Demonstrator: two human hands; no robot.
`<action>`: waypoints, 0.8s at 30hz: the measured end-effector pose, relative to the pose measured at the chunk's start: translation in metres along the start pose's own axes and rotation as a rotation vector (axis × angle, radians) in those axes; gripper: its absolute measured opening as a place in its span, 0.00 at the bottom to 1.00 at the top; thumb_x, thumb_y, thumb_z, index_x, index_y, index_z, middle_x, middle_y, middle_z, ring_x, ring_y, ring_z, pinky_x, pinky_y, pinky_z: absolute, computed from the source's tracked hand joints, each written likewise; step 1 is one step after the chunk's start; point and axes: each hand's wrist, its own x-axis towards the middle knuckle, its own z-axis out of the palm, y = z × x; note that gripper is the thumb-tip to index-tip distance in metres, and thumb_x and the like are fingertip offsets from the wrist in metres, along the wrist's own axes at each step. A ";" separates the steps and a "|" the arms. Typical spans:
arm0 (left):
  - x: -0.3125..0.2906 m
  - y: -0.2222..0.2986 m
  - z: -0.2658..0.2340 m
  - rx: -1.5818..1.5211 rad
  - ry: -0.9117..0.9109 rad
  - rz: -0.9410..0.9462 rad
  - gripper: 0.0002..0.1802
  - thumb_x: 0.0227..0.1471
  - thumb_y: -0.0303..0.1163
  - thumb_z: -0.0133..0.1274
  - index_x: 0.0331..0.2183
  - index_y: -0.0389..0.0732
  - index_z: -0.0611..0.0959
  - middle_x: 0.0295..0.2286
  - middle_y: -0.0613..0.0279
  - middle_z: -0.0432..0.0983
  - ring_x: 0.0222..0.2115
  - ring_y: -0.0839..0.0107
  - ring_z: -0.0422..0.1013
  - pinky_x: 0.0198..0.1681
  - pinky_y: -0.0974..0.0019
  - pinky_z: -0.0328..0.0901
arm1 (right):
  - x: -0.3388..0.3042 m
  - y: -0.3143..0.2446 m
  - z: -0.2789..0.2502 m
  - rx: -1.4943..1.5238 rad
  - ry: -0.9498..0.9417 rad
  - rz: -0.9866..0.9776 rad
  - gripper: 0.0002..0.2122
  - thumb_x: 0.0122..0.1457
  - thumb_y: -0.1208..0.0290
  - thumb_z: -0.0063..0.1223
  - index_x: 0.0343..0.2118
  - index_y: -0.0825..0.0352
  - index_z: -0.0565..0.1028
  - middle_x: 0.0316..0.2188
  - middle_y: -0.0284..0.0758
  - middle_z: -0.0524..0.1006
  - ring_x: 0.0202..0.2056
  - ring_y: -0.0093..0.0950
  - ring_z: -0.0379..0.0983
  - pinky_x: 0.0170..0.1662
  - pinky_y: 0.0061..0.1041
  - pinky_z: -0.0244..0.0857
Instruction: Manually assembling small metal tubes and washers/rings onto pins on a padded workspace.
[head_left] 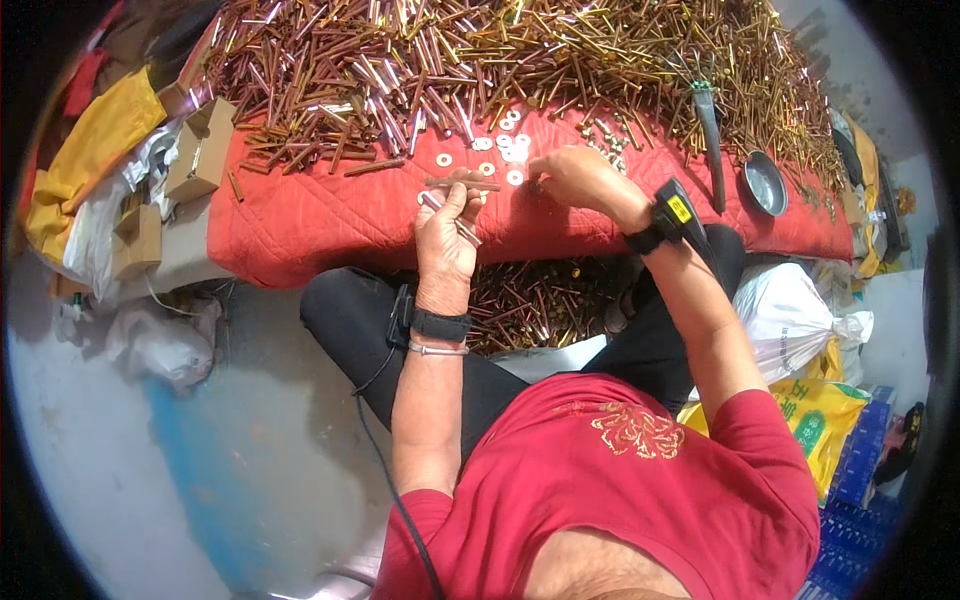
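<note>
Gripping several long bolts [452, 205] over the red quilted counter [300, 225], your left hand [445, 235] kept its fingers clenched around them. Your right hand [575, 178] pinched at the loose washers [505, 150] just beside; a fumbled washer could have rolled into the bolt pile [520, 60].

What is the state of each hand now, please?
Left hand: closed on a long bolt, with more rods in the grip.
Right hand: fingers curled at the washers; hold cannot be told.

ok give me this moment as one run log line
left hand: holds long bolts | right hand: fingers at washers | surface: red quilted mat | behind: bolt pile
</note>
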 end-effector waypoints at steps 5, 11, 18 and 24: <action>-0.001 -0.004 0.002 0.005 0.027 0.035 0.07 0.53 0.25 0.50 0.36 0.36 0.77 0.35 0.58 0.76 0.30 0.79 0.73 0.33 0.80 0.72 | -0.030 -0.021 0.002 0.761 0.250 0.141 0.07 0.57 0.71 0.52 0.38 0.64 0.75 0.16 0.26 0.68 0.19 0.14 0.62 0.23 0.17 0.58; 0.001 -0.006 0.002 0.017 0.107 0.029 0.07 0.52 0.26 0.52 0.35 0.37 0.77 0.35 0.59 0.76 0.30 0.78 0.73 0.32 0.80 0.73 | -0.036 -0.038 0.002 1.069 0.283 0.058 0.09 0.56 0.73 0.52 0.41 0.64 0.75 0.17 0.23 0.66 0.20 0.11 0.61 0.23 0.14 0.56; 0.003 -0.010 0.003 0.035 0.076 0.035 0.08 0.53 0.24 0.51 0.37 0.35 0.76 0.32 0.60 0.76 0.28 0.75 0.74 0.31 0.77 0.73 | -0.035 -0.040 0.010 0.989 0.349 0.059 0.09 0.53 0.77 0.53 0.39 0.66 0.75 0.20 0.26 0.68 0.22 0.15 0.64 0.25 0.16 0.58; 0.001 -0.019 0.006 0.041 0.042 -0.057 0.10 0.52 0.24 0.51 0.39 0.35 0.75 0.33 0.60 0.75 0.29 0.74 0.73 0.30 0.77 0.71 | 0.000 -0.063 0.018 0.829 0.948 -0.053 0.07 0.54 0.77 0.50 0.36 0.70 0.73 0.33 0.36 0.71 0.38 0.29 0.69 0.42 0.24 0.63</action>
